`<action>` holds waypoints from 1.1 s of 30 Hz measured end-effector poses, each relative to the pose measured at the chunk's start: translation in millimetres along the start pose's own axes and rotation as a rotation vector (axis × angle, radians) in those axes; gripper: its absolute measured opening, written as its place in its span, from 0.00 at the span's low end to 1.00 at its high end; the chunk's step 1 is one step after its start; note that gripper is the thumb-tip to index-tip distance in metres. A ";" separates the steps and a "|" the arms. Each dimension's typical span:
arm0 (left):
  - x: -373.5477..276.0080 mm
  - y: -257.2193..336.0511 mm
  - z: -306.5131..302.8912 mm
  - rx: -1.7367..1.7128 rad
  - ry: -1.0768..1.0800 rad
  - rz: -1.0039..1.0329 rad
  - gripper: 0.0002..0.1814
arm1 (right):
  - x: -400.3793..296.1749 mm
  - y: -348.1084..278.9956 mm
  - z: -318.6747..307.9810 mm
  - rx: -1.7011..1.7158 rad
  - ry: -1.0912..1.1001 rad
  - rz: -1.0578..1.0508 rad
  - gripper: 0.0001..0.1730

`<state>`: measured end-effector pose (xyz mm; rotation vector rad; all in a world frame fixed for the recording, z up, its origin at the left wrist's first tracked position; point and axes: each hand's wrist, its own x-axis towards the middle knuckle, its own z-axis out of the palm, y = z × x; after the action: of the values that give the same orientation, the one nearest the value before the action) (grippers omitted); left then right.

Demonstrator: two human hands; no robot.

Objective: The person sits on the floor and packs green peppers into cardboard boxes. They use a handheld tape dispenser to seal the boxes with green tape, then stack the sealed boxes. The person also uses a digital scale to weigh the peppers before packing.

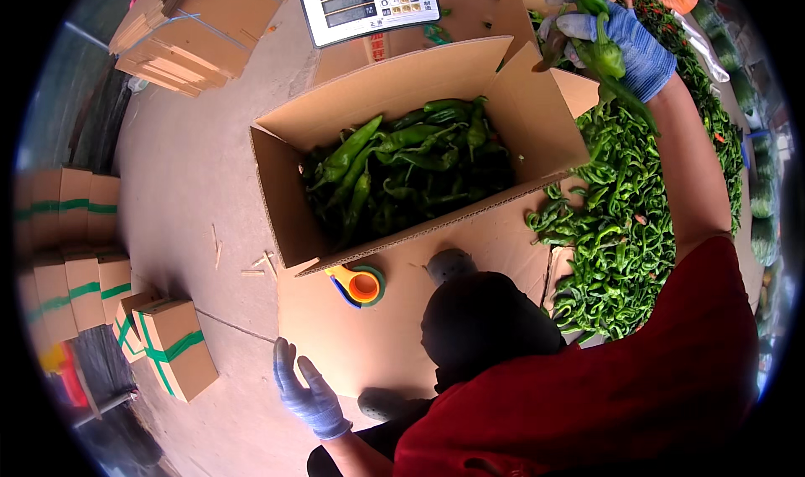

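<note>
My right hand, in a blue knit glove, is raised at the upper right and closed around several long green peppers. A brownish piece, partly hidden, hangs below its fingers. In front of me an open cardboard box holds a layer of long green peppers. My left hand, gloved as well, is held over the floor at the lower left, fingers spread and holding nothing. Between that hand and the box, a tape dispenser with green tape lies on a flat cardboard sheet.
A large heap of green peppers spreads along the right. Beyond the box stands a weighing scale's display. Flattened cartons are stacked at the upper left. Green-taped boxes stand at the lower left, with more behind.
</note>
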<state>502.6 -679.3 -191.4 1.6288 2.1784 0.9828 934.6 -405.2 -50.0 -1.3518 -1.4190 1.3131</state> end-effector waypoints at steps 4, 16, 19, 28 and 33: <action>-2.2 6.2 3.9 -0.004 -0.019 -0.024 0.19 | 30.1 48.6 60.6 -0.239 -0.467 0.233 0.22; -7.9 7.2 -3.6 -0.002 -0.003 -0.040 0.16 | 50.1 94.2 129.6 -1.496 -0.493 0.034 0.19; -9.4 0.5 -6.2 0.012 0.014 -0.030 0.16 | 43.6 58.8 79.3 -0.833 -0.395 0.085 0.17; -3.0 2.6 0.6 0.004 -0.007 0.003 0.16 | 15.3 35.9 -80.3 0.375 0.186 -0.045 0.17; -7.0 0.8 -6.1 0.042 -0.002 -0.021 0.16 | 55.1 75.2 -151.6 0.302 0.720 0.184 0.14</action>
<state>502.2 -687.8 -187.6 1.6210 2.2241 0.9354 1088.1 -332.5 -102.8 -1.5482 -0.5973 0.9455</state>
